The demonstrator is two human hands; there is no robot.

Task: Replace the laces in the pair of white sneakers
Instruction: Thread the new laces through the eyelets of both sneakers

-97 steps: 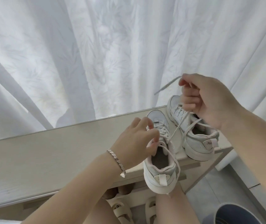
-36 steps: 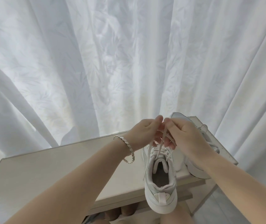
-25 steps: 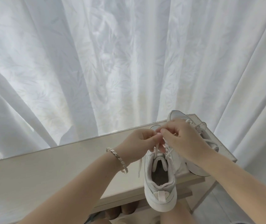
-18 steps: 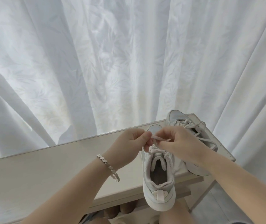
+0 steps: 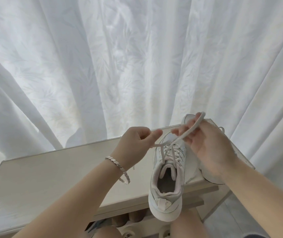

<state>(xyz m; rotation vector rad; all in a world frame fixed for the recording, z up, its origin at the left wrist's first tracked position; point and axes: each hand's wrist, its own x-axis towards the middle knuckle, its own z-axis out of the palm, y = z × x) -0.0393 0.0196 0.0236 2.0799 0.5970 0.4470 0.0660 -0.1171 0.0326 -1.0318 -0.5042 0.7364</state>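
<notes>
One sheer white curtain [image 5: 103,66] hangs behind a pale wooden cabinet top [image 5: 51,177]. On its right end stand the near white mesh sneaker [image 5: 164,208], heel overhanging, and a second white sneaker [image 5: 208,176]. Above it, the left hand [image 5: 137,145] pinches one end of the flat white lace [image 5: 183,136] with curled fingers, and the right hand [image 5: 206,145] pinches a raised loop.

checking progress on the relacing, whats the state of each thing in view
near sneaker, laced, not yet tied, heel overhanging the shelf
lace, both ends lifted off the sneaker
left hand, holds one lace end
right hand, lace looped over its fingers
far sneaker, mostly hidden behind right hand
curtain, drawn shut
</notes>
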